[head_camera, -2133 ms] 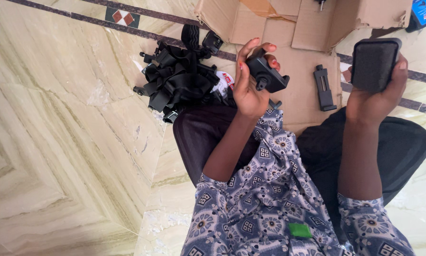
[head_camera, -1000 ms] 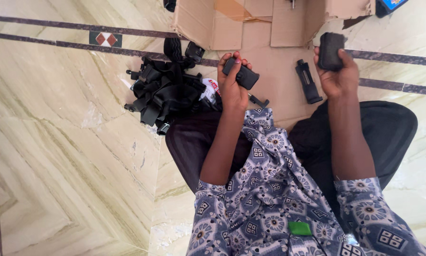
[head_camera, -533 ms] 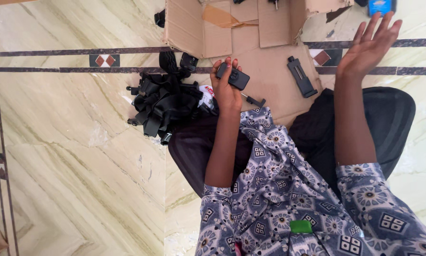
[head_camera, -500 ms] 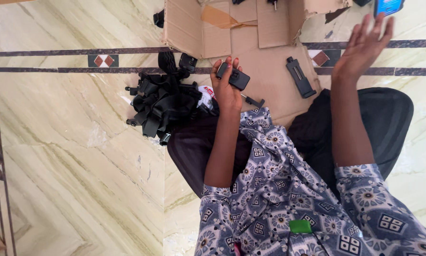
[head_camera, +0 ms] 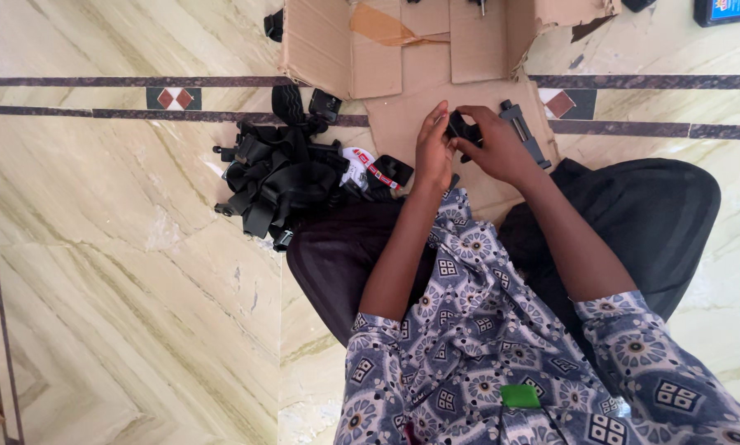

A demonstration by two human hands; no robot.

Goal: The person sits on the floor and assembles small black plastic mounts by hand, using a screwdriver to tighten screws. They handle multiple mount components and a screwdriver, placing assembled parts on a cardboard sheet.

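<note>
I take the flattened cardboard box (head_camera: 436, 49) as my landmark: it lies open on the pale marble floor (head_camera: 98, 272), flaps spread, at the far side of the view. To the left of the cardboard, just off its near flap, I see a heap of black straps and clips (head_camera: 275, 177) lying on the floor, with a small white and red tag (head_camera: 361, 165) at the heap's edge nearest the cardboard. On the near flap of the cardboard both of my hands meet. My left hand (head_camera: 432, 152) rises from the patterned sleeve (head_camera: 460, 330) with its fingers curled against the left side of a small black plastic part (head_camera: 462, 129), and my right hand (head_camera: 501, 148) closes over the same part from the right, thumb and fingers pinching it. So the part sits between the two hands, held just above the near flap, clear of the heap. Just right of the right hand, a slim black bar-shaped piece (head_camera: 525, 132) lies flat on the cardboard, near the knuckles; I cannot tell whether they touch it.
</note>
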